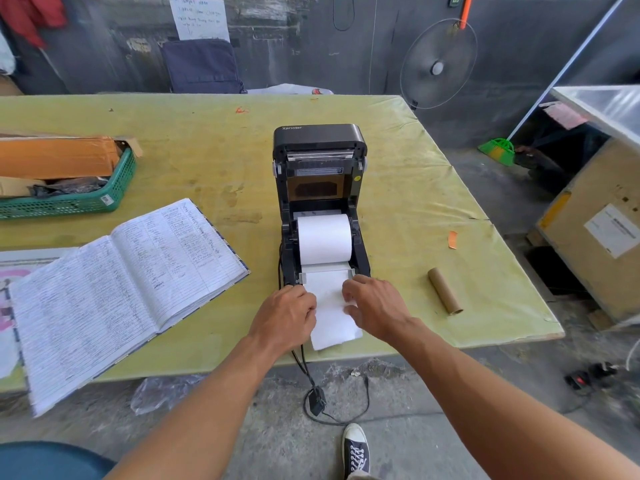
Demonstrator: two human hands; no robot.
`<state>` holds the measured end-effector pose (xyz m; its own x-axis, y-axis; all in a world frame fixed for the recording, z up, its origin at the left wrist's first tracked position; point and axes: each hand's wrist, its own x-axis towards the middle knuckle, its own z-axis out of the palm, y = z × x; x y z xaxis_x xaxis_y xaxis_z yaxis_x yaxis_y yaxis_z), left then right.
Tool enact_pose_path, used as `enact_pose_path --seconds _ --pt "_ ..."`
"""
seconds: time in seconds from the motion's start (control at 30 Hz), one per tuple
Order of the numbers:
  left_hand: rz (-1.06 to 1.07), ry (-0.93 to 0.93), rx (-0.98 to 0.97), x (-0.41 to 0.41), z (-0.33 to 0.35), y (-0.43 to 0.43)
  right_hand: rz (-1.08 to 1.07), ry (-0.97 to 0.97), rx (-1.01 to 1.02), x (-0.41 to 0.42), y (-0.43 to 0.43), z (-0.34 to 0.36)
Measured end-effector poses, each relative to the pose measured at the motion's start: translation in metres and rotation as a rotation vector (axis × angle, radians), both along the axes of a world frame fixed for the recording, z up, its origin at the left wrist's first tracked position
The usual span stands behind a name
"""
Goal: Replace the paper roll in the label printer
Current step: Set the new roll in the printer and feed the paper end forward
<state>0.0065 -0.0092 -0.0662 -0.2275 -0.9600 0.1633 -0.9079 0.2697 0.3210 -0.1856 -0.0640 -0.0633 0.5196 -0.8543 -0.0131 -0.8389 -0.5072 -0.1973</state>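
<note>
The black label printer stands on the yellow-green table with its lid tilted up and back. A full white paper roll sits in its bay. A strip of paper runs out of the front slot toward the table's near edge. My left hand pinches the strip's left edge at the printer's front. On the right edge rests my right hand, fingers pressing on the strip. An empty brown cardboard core lies on the table to the right of the printer.
An open handwritten ledger lies left of the printer, with a green basket of packages behind it. Cables hang off the table's near edge. A cardboard box and a fan stand to the right.
</note>
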Motion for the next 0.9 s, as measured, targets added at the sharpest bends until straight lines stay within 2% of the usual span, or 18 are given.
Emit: enact_pose_path --seconds 0.2,0.43,0.63,0.77,0.9 --pt "-0.028 0.034 -0.023 0.000 -0.003 -0.001 -0.009 -0.036 0.050 0.000 0.001 0.004" --pt "-0.016 -0.045 -0.057 -0.001 -0.004 0.000 -0.044 -0.010 -0.006 0.001 0.010 0.005" --pt "-0.003 -0.069 0.000 0.010 0.005 0.005 -0.106 -0.024 0.017 0.001 0.020 0.013" --pt "0.035 -0.031 -0.016 0.018 0.021 0.002 -0.134 -0.007 0.023 0.006 0.021 0.022" --pt "0.137 0.086 -0.079 0.024 0.044 -0.018 -0.168 -0.018 -0.014 0.007 0.006 0.041"
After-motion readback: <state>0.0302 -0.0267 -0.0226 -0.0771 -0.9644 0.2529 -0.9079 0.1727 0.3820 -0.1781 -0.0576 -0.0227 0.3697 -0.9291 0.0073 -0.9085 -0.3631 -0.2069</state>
